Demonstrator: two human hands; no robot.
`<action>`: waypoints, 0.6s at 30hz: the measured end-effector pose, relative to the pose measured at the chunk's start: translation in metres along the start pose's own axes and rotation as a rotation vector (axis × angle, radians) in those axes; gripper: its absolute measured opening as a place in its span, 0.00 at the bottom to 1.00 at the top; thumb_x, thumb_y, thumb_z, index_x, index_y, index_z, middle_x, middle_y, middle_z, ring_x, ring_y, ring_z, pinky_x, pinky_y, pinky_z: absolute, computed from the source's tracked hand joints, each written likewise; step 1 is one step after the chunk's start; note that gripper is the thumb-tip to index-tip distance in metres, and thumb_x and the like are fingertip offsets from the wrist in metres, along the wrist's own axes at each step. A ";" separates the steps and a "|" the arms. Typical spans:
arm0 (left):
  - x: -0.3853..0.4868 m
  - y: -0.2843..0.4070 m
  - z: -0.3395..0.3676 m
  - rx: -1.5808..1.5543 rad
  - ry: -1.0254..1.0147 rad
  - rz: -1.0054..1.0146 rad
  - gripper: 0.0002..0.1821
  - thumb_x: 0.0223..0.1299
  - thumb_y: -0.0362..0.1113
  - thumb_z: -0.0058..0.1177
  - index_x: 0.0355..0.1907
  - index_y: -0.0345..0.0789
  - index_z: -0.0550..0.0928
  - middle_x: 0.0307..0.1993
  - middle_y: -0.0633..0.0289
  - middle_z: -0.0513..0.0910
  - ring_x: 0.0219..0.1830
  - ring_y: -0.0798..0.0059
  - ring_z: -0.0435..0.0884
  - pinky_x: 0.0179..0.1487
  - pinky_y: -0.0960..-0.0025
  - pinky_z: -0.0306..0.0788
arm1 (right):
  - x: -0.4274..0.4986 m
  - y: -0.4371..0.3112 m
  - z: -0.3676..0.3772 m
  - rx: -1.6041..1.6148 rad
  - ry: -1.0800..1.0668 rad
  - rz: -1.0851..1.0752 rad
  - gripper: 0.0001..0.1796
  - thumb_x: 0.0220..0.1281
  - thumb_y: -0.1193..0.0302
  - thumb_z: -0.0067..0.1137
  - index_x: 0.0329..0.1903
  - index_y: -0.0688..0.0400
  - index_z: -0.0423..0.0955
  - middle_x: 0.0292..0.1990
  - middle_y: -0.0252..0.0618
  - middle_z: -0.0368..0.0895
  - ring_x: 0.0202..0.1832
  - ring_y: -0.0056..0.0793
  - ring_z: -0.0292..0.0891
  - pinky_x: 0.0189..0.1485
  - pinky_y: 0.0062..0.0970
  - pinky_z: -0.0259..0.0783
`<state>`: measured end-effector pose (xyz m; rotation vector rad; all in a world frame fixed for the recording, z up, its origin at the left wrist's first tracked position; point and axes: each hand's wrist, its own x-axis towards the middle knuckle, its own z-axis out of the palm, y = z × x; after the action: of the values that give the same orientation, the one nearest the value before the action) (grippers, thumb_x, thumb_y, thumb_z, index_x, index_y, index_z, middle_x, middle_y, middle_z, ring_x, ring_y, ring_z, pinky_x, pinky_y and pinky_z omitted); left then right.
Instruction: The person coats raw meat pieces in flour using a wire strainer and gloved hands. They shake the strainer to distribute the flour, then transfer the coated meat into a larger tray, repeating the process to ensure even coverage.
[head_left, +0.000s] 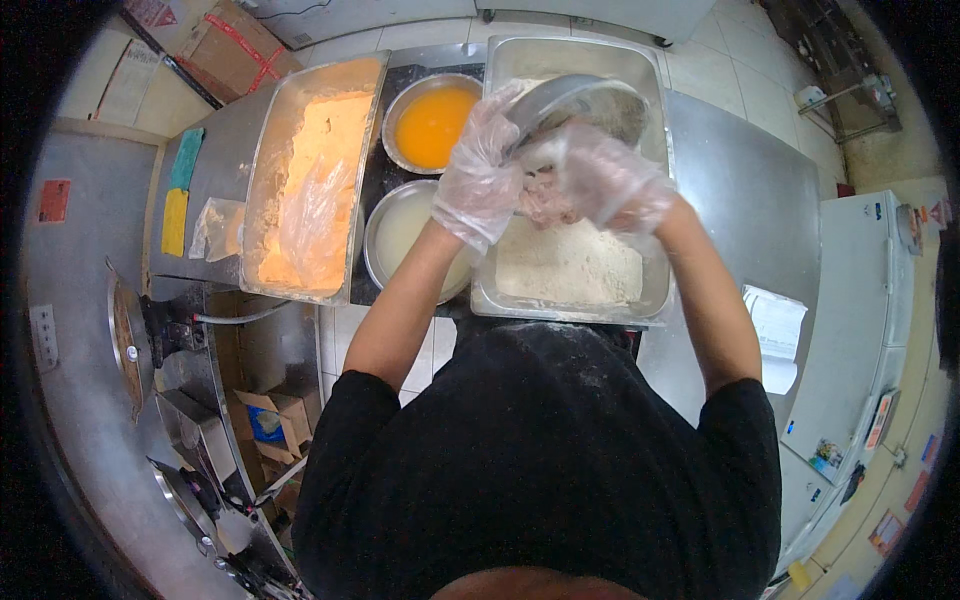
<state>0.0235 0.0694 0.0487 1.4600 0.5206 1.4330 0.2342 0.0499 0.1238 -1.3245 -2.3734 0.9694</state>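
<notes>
My left hand (484, 161), in a clear plastic glove, grips the near left rim of a round metal bowl (574, 86), which is tilted over a deep steel pan of white flour (568, 262). At the bowl's near side is my right hand (611, 176), gloved too and blurred; whether its fingers hold anything cannot be told. Pale pinkish pieces, perhaps raw meat (547, 199), show between and below the hands. To the left stand a bowl of orange liquid (431, 127) and a bowl of whitish liquid (401, 232), partly hidden by my left forearm.
Further left, a steel pan holds orange powder (330, 142) with a plastic bag (319, 217) on it. Green and yellow cloths (176, 221) lie beside it. Papers (776, 330) rest on the steel table (742, 202) at right, near a white appliance (844, 330).
</notes>
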 end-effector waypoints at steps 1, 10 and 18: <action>0.000 0.003 0.000 -0.010 -0.005 0.013 0.26 0.51 0.20 0.66 0.55 0.35 0.78 0.70 0.53 0.71 0.73 0.58 0.69 0.77 0.60 0.62 | -0.005 0.013 -0.006 0.296 0.061 0.057 0.19 0.64 0.77 0.64 0.58 0.60 0.79 0.50 0.48 0.87 0.45 0.39 0.85 0.55 0.40 0.81; 0.009 0.001 0.004 0.382 -0.088 0.249 0.38 0.53 0.18 0.63 0.69 0.39 0.72 0.71 0.55 0.69 0.74 0.60 0.69 0.78 0.62 0.62 | 0.013 0.041 0.007 -0.065 0.241 0.040 0.21 0.65 0.71 0.62 0.60 0.61 0.76 0.50 0.53 0.82 0.51 0.41 0.79 0.57 0.35 0.75; 0.021 0.012 0.004 0.473 0.040 0.288 0.29 0.54 0.17 0.53 0.60 0.38 0.78 0.64 0.52 0.76 0.66 0.52 0.76 0.68 0.64 0.71 | -0.013 0.041 0.020 0.112 0.125 -0.157 0.28 0.65 0.74 0.57 0.68 0.58 0.71 0.62 0.46 0.78 0.64 0.42 0.75 0.73 0.38 0.68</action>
<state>0.0275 0.0810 0.0699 1.9447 0.7326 1.6373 0.2584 0.0460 0.0830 -1.1069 -2.2557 0.9311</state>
